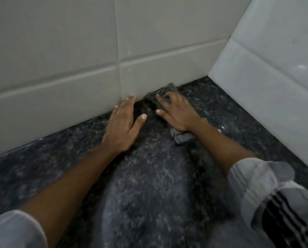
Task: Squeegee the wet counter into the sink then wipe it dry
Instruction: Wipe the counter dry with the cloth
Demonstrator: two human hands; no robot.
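Observation:
A dark speckled granite counter [146, 185] fills the lower view and runs back to a tiled corner. My right hand [176, 115] lies flat on a grey cloth [167, 91] and presses it against the counter at the foot of the back wall; another part of the cloth shows under my wrist. My left hand [122, 126] rests flat on the counter beside it, fingers straight, fingertips touching the wall tile. It holds nothing. No squeegee or sink is in view.
Pale grey wall tiles [60, 68] stand along the back. A white tiled wall [274, 77] closes the right side and meets the back wall in a corner. My rolled-up sleeves show at the bottom edges.

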